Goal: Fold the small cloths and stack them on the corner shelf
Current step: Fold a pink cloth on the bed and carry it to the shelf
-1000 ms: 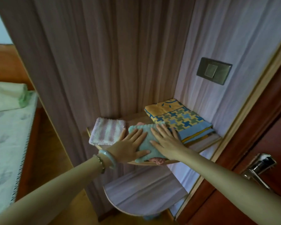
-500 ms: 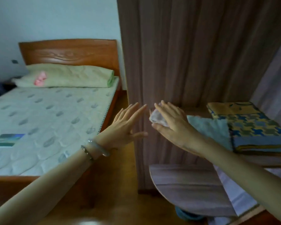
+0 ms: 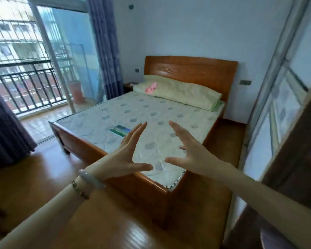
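Small pink cloth (image 3: 151, 88): crumpled, not folded, lying on the long green pillow (image 3: 183, 93), near its window-side end.

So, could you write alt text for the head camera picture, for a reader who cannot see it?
The left hand and the right hand reach forward, open and empty, toward a wooden bed. A pink cloth lies on the green pillow; a balcony door with purple curtains is at the left.

Open gap between left hand (image 3: 127, 157) and right hand (image 3: 193, 155); bed (image 3: 151, 109) ahead, wooden panel (image 3: 294, 169) rightward.
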`<move>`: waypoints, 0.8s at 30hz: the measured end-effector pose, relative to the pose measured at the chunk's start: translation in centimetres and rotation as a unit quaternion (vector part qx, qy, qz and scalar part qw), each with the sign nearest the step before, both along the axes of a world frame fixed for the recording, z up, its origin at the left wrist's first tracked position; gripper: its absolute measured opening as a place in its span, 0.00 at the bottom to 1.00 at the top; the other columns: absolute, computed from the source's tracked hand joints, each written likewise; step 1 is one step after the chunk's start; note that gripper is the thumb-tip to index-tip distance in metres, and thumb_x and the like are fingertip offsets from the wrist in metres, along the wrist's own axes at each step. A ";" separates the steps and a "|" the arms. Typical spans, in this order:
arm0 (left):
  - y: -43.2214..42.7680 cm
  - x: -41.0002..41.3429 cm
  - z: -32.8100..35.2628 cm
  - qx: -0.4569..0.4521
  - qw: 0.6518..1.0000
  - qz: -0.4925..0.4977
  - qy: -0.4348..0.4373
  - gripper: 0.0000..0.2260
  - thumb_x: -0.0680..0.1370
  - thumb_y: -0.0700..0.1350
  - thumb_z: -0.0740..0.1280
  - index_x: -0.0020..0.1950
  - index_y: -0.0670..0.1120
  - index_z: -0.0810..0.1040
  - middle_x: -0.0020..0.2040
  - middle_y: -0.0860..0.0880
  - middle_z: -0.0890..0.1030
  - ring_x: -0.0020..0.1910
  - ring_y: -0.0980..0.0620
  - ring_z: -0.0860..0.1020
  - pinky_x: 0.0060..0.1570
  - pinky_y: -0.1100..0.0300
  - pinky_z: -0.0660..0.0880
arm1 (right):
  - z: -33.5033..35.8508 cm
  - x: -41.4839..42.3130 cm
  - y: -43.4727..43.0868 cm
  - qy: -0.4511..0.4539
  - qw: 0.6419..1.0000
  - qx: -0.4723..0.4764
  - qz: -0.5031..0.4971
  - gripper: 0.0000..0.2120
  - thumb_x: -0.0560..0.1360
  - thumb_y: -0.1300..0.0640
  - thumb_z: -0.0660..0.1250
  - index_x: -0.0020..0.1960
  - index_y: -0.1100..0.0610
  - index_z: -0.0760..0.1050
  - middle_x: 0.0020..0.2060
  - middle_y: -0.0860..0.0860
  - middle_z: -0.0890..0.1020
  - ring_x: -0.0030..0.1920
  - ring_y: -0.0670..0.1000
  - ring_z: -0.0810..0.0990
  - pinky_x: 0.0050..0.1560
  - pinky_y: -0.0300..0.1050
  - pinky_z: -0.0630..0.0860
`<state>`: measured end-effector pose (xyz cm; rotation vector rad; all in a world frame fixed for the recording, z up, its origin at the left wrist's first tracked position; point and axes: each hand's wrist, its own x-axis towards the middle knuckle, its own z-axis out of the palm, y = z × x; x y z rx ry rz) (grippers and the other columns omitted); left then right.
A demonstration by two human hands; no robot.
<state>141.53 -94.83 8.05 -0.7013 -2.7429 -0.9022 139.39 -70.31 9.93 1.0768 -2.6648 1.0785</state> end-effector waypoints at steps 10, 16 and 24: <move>-23.3 3.2 -0.1 0.060 0.984 0.165 0.001 0.51 0.64 0.67 0.71 0.74 0.66 0.38 0.76 0.64 0.42 0.77 0.57 0.44 0.75 0.43 0.52 | -0.2 -3.2 -25.5 0.038 0.990 0.010 0.135 0.48 0.69 0.48 0.75 0.74 0.39 0.43 0.77 0.45 0.52 0.75 0.48 0.55 0.71 0.56 0.65; -33.2 1.2 -2.4 0.124 0.956 0.266 -0.021 0.51 0.64 0.64 0.75 0.73 0.68 0.40 0.70 0.72 0.44 0.75 0.58 0.51 0.73 0.51 0.58 | -0.5 -7.6 -37.2 0.047 0.977 0.019 0.208 0.48 0.69 0.47 0.75 0.72 0.35 0.41 0.76 0.43 0.51 0.75 0.47 0.56 0.70 0.56 0.67; -44.7 -5.4 -2.4 0.142 0.931 0.335 0.021 0.46 0.67 0.58 0.74 0.73 0.66 0.45 0.74 0.65 0.53 0.65 0.70 0.61 0.55 0.77 0.67 | -2.5 -18.2 -52.4 -0.057 0.960 -0.066 0.265 0.46 0.69 0.51 0.75 0.69 0.29 0.45 0.70 0.34 0.57 0.66 0.39 0.62 0.46 0.19 0.69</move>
